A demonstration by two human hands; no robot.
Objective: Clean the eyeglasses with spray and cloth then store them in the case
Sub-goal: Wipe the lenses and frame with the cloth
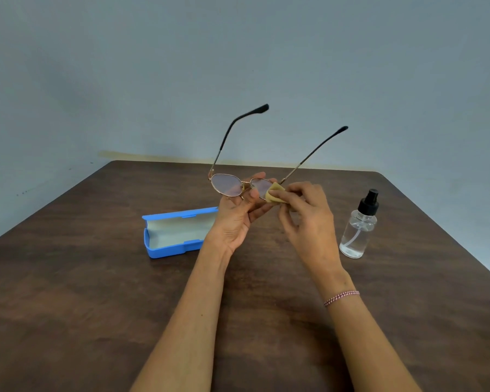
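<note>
Head: left hand [235,219] pinches eyeglasses [227,185]; right hand [306,219] pinches cloth [275,193], partly covering them.

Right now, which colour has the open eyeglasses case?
Blue eyeglasses case with a pale grey lining, seen in the head view.

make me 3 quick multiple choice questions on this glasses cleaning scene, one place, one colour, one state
1. Where is the spray bottle? A) on the floor B) on the table, right of the right hand C) on a shelf
2. What colour is the case? A) red B) black C) blue
3. The temples of the eyeglasses are: A) folded B) unfolded C) missing
Answers: 1 B, it stands upright on the wood; 2 C, its shell is blue; 3 B, both temples stick up while the left hand holds the frame.
</note>
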